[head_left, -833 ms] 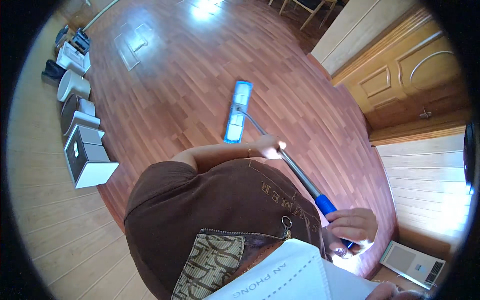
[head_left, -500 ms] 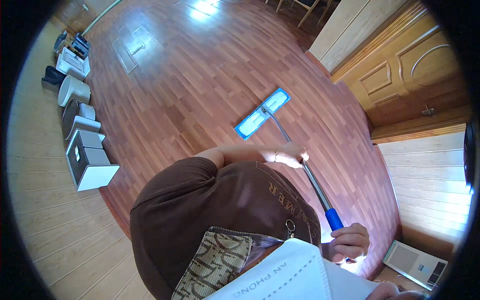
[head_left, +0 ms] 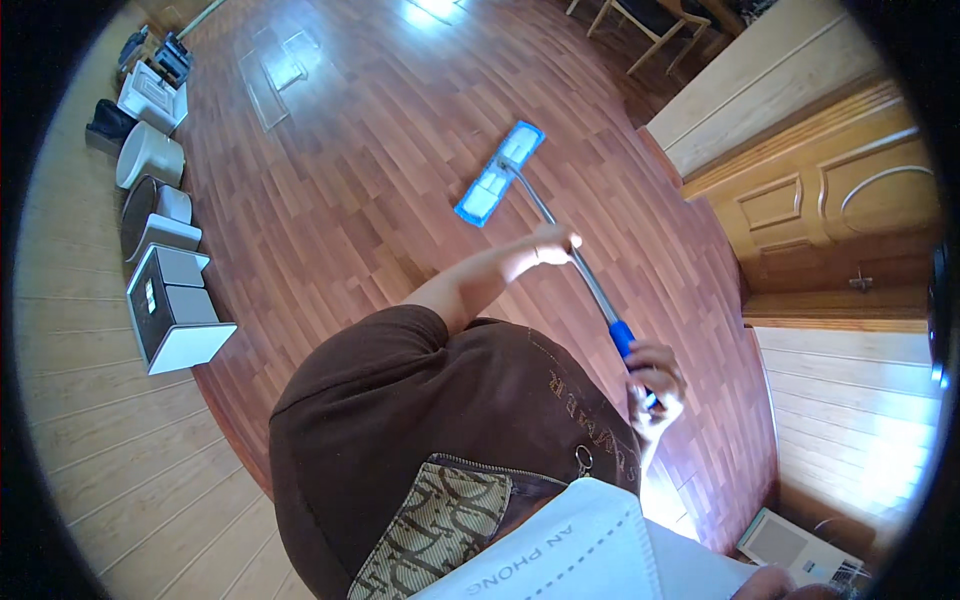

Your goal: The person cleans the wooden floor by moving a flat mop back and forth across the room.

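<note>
A flat mop (head_left: 517, 150) with a blue fringed edge and a pale plate lies on the wooden floor ahead of me. Its metal pole (head_left: 597, 290) slants back toward my right side and ends in a blue grip (head_left: 621, 337). Partway down the pole, my left hand (head_left: 552, 243) is closed around it, the arm reaching out across my front. My right hand (head_left: 656, 385) wraps the blue grip near the top end; its fingers are slightly blurred.
Along the left wall stand a grey-and-white box-shaped bin (head_left: 180, 310), a round white bin (head_left: 150, 157) and other containers. A wooden door (head_left: 800, 200) is at right, chairs (head_left: 650, 30) at far right. A white appliance (head_left: 795, 550) sits near lower right.
The mop head has slid farther away and a little left across the floor. Both hands have moved forward and left with the pole, and my left arm is stretched farther out.
</note>
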### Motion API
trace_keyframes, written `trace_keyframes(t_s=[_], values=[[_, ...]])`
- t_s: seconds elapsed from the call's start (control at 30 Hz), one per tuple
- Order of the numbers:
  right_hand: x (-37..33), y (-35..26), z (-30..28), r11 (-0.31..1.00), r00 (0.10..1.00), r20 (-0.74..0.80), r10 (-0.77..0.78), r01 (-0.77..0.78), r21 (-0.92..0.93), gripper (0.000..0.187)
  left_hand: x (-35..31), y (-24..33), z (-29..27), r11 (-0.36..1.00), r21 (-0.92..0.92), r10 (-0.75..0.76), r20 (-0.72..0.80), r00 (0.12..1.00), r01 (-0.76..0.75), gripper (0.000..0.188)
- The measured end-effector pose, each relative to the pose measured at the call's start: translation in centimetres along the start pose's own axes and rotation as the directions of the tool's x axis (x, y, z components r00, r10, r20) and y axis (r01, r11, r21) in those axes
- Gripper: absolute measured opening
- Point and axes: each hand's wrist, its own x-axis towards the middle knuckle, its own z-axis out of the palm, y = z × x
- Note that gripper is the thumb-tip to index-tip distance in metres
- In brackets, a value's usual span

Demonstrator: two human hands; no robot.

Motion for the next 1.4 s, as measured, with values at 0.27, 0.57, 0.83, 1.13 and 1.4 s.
trace_keyframes(t_s=[0.27, 0.57, 0.83, 1.13, 1.4], values=[[1.3, 6.0, 5.7, 0.969, 0.971, 0.186, 0.148, -0.180, 0.170, 0.021, -3.7, -11.2, -2.9, 0.931, 0.183, -0.299, -0.115, 0.947, 0.316, 0.017], [5.4, 8.7, 10.7, 0.945, 0.898, 0.425, 0.112, -0.228, 0.233, 0.015, -13.7, -17.6, -7.2, 0.756, 0.066, -0.595, -0.344, 0.726, 0.651, 0.015], [9.2, 9.2, 12.9, 0.924, 0.655, 0.748, -0.102, -0.217, 0.316, 0.011, -24.3, -17.3, -5.2, 0.668, -0.065, -0.588, -0.657, 0.472, 0.741, 0.009], [12.7, 8.7, 14.6, 0.822, 0.461, 0.818, -0.345, -0.271, 0.500, 0.010, -31.3, -7.9, -3.6, 0.498, -0.236, -0.670, -0.716, 0.198, 0.834, 0.010], [13.1, 7.5, 15.6, 0.605, 0.415, 0.801, -0.432, -0.525, 0.598, 0.030, -35.2, 0.9, 0.8, 0.336, -0.239, -0.626, -0.780, 0.026, 0.911, 0.019]])
